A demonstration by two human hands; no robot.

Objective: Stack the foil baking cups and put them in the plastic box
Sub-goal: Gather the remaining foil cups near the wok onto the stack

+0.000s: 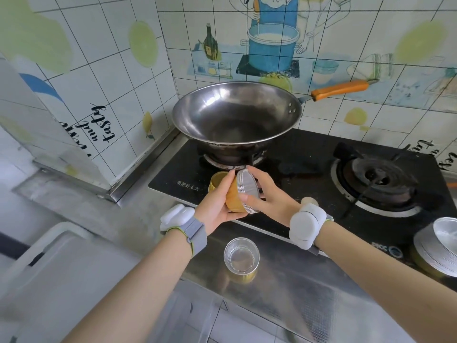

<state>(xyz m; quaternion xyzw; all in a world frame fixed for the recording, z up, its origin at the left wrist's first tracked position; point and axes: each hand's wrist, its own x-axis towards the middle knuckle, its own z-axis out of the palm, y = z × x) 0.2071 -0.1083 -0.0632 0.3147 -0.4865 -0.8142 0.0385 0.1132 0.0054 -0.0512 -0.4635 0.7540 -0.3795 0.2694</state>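
Note:
A stack of gold foil baking cups (235,198) lies on its side between my hands, silver rims facing right. My left hand (217,206) grips it from below and behind. My right hand (269,196) presses against the rims, fingers wrapped over them. Behind my left fingers stands another gold cup (215,180) on the stove's edge. One single foil cup (241,256) stands upright on the steel counter below my hands. A larger stack of foil cups (437,248) sits at the right edge. A clear plastic box (188,315) shows faintly at the bottom.
A steel wok (236,115) with an orange handle sits on the left burner of the black gas stove (309,154). The right burner (376,179) is bare. Tiled walls close in at the back and left. A white appliance (61,256) lies at lower left.

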